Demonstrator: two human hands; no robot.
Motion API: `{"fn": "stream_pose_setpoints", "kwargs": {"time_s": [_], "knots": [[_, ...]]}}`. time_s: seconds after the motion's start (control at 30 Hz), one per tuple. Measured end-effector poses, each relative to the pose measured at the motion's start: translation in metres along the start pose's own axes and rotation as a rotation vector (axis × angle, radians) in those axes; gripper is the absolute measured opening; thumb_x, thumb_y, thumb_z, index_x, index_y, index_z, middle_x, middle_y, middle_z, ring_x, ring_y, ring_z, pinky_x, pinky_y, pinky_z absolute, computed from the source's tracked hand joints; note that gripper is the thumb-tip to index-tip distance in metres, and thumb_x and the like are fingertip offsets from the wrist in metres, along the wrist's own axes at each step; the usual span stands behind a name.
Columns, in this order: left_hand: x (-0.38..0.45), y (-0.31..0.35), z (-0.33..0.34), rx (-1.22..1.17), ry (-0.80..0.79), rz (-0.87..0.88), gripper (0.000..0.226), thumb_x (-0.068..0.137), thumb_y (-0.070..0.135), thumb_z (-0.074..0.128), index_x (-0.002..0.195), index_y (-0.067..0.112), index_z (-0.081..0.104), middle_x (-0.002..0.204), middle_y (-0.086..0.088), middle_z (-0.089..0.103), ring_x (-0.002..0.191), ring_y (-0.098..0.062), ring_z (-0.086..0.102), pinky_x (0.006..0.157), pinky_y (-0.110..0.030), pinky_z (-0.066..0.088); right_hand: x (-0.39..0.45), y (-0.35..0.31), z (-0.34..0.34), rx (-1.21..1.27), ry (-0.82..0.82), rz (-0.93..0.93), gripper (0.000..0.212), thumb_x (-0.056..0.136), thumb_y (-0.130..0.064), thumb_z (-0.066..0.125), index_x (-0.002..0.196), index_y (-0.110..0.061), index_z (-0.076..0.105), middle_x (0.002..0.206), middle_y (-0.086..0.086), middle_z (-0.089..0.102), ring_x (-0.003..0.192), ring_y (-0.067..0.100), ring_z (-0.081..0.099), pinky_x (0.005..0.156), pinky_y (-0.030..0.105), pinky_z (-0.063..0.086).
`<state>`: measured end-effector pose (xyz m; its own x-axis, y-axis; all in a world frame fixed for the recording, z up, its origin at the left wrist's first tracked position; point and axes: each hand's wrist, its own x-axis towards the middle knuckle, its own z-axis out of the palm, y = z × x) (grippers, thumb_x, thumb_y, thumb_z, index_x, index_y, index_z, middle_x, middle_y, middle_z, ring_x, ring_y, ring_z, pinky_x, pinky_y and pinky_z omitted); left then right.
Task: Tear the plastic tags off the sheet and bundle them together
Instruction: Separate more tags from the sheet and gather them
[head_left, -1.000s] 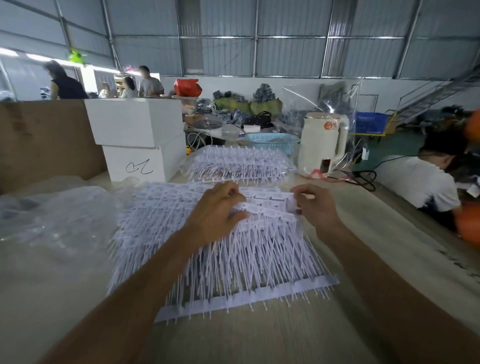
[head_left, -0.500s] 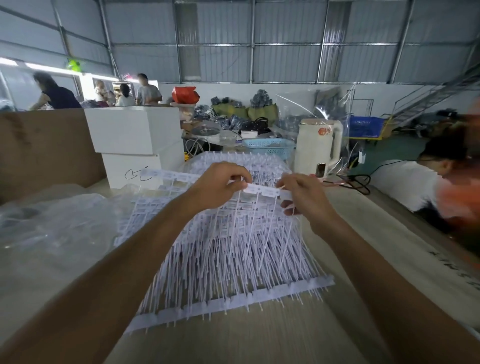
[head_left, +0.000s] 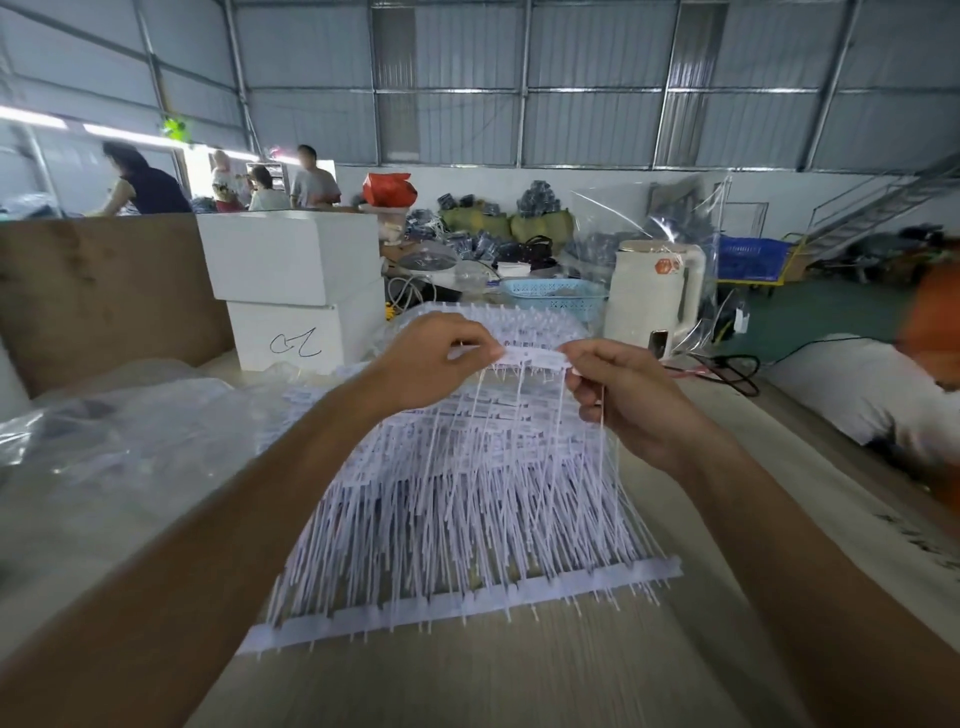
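A white sheet of plastic tags (head_left: 467, 519) lies on the table before me, its thin stems running down to a flat strip at the near edge. Above it I hold up a short row of tags (head_left: 535, 358) with stems hanging down. My left hand (head_left: 431, 364) pinches the row's left end. My right hand (head_left: 623, 400) pinches its right end, fingers curled. Both hands hover over the far half of the sheet.
Another bagged pile of tags (head_left: 509, 322) lies behind my hands. Crumpled clear plastic (head_left: 104, 441) covers the table's left. Two stacked white boxes (head_left: 296, 291) stand at back left, a cream kettle (head_left: 654, 291) and a blue basket (head_left: 556, 296) at back right. A person (head_left: 883, 395) bends low at right.
My hands have risen from the sheet's far edge, lifting a row of tags up off the pile. The row between my hands has become shorter.
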<state>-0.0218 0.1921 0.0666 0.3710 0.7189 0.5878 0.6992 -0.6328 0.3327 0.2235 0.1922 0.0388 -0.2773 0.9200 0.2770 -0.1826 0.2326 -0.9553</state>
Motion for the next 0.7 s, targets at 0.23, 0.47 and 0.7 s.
{"fn": "stream_pose_setpoints", "kwargs": {"time_s": [0.23, 0.47, 0.7], "knots": [[0.019, 0.062, -0.035, -0.107, 0.015, 0.048, 0.024, 0.097, 0.037, 0.062, 0.117, 0.026, 0.071, 0.098, 0.01, 0.07, 0.088, -0.004, 0.063, 0.083, -0.025, 0.049, -0.007, -0.029, 0.014, 0.209, -0.102, -0.053, 0.02, 0.101, -0.011, 0.052, 0.119, -0.004, 0.06, 0.066, 0.0, 0.05, 0.054, 0.008, 0.042, 0.046, 0.018, 0.036], [0.032, 0.121, -0.05, 0.402, 0.061, 0.103, 0.021, 0.094, 0.049, 0.063, 0.1, 0.032, 0.073, 0.097, 0.009, 0.071, 0.088, -0.013, 0.064, 0.084, -0.035, 0.05, -0.014, -0.035, 0.016, 0.357, -0.172, -0.092, 0.023, 0.104, -0.01, 0.045, 0.122, -0.008, 0.058, 0.064, -0.003, 0.044, 0.053, 0.005, 0.038, 0.043, 0.015, 0.036], [-0.027, 0.068, -0.002, 0.501, -0.106, -0.115, 0.024, 0.099, 0.041, 0.058, 0.084, 0.025, 0.066, 0.074, 0.01, 0.062, 0.067, -0.006, 0.056, 0.076, -0.031, 0.053, -0.016, -0.005, 0.001, -0.458, -0.367, 0.033, 0.017, 0.102, -0.015, 0.059, 0.115, -0.007, 0.066, 0.088, 0.009, 0.072, 0.07, 0.022, 0.067, 0.063, 0.034, 0.06]]}}
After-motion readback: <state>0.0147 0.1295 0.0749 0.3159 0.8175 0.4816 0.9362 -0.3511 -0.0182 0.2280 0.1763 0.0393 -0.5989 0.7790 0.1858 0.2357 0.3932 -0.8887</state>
